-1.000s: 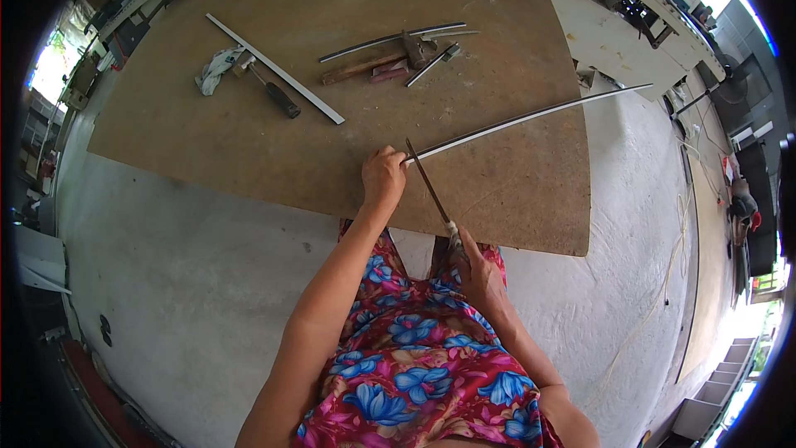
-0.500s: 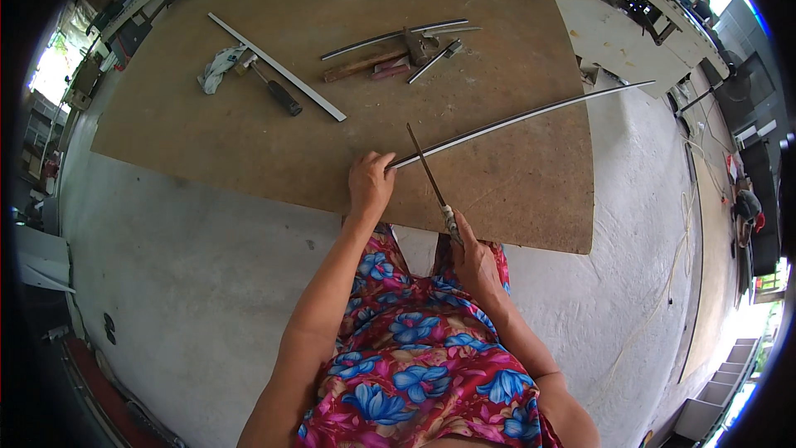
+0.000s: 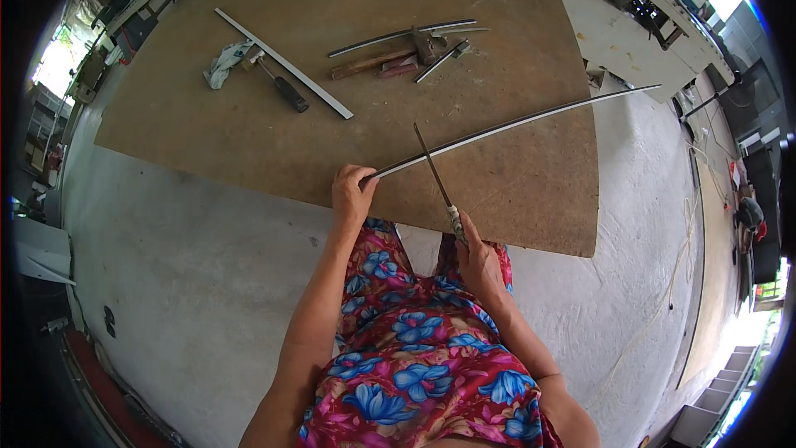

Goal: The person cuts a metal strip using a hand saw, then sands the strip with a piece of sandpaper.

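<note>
A long, thin strip (image 3: 514,124), dark along one edge and pale along the other, lies slantwise over the board-topped table. My left hand (image 3: 352,191) is closed on its near left end, fingers and thumb pinching it. With my right hand (image 3: 481,261) I grip the pale, wrapped-looking handle of a narrow-bladed tool (image 3: 435,170). Its dark blade points away from me and crosses the strip a little right of my left hand. Whether the blade is a file or a saw I cannot tell, nor whether it touches the strip.
On the brown tabletop (image 3: 249,141) lie a pale strip (image 3: 286,65), a dark-handled screwdriver (image 3: 290,94), a crumpled cloth (image 3: 224,65), a wooden-handled hammer (image 3: 373,64) and shorter strips (image 3: 398,37). The long strip's far end overhangs the right edge. A cable (image 3: 686,241) trails on the floor.
My left hand has slid left and slightly toward me along the strip, so more of it shows between hand and blade. The right hand and tool hold nearly the same place.
</note>
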{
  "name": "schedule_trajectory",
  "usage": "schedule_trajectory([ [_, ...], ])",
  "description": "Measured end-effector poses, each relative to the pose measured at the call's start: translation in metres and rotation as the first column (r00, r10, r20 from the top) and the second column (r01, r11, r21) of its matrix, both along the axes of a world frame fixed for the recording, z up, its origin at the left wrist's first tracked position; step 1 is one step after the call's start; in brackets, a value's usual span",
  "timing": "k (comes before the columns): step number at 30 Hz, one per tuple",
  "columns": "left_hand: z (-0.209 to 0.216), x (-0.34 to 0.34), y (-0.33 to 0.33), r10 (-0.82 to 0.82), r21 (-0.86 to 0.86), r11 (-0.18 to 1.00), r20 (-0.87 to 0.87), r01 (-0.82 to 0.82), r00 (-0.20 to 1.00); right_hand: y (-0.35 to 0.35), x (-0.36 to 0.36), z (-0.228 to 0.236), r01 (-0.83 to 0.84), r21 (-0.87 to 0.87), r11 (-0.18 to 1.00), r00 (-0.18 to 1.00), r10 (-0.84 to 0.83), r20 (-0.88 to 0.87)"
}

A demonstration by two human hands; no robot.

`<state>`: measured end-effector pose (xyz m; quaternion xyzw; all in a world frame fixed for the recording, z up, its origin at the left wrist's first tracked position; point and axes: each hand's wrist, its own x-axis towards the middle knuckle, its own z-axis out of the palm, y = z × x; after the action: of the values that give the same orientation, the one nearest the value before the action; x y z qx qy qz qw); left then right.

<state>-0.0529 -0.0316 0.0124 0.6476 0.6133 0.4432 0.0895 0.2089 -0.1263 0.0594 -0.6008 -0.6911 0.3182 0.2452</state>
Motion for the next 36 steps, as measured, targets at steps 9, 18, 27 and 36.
schedule_trajectory([
  [9, -0.002, 0.015, -0.002, 0.075, -0.042, 0.996, -0.015, -0.075, 0.997, -0.01, -0.022, 0.002, -0.099, -0.007, 0.995, 0.994, 0.099, -0.045],
  [18, -0.005, 0.026, 0.0, 0.098, -0.05, 0.994, -0.062, -0.101, 0.993, -0.01, -0.034, -0.004, -0.161, -0.018, 0.987, 0.987, 0.161, -0.011],
  [27, -0.007, 0.026, -0.001, 0.105, -0.067, 0.992, -0.071, -0.11, 0.992, -0.013, -0.036, -0.005, -0.179, 0.008, 0.984, 0.984, 0.179, -0.012],
  [36, -0.005, 0.026, -0.002, 0.1, -0.076, 0.992, -0.072, -0.105, 0.992, -0.014, -0.039, 0.0, -0.172, -0.005, 0.985, 0.985, 0.172, 0.026],
])
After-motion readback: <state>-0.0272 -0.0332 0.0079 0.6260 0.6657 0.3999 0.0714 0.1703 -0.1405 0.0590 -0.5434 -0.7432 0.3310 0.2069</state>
